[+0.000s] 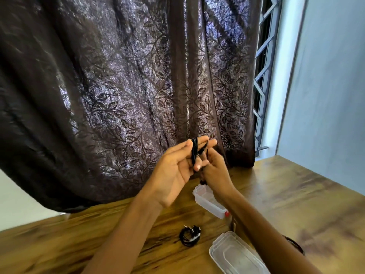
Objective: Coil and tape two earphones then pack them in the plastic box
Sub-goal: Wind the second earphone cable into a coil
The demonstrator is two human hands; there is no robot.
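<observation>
Black earphone cable (pixel 194 151) is wound in several loops around the extended fingers of the left hand (pixel 173 171), which is raised well above the surface (pixel 296 194) with the palm open and facing the person. The flat, straight fingers serve as a former that keeps the loops equal in size. The left grip is not clenched; the cable is retained by its own wraps. The right hand (pixel 215 171) touches the coil from the far side, its thumb and fingertips pinched on the loose cable end near the loops, probably to guide the next turn; motion blur hides the exact contact. A second earphone (pixel 190 237) lies on the surface already coiled, apparently with tape around it, near the person. The plastic box (pixel 209 200) stands open beneath the right wrist, and its clear lid (pixel 237 254) lies apart at the near edge. A dark curtain (pixel 118 86) hangs behind.
</observation>
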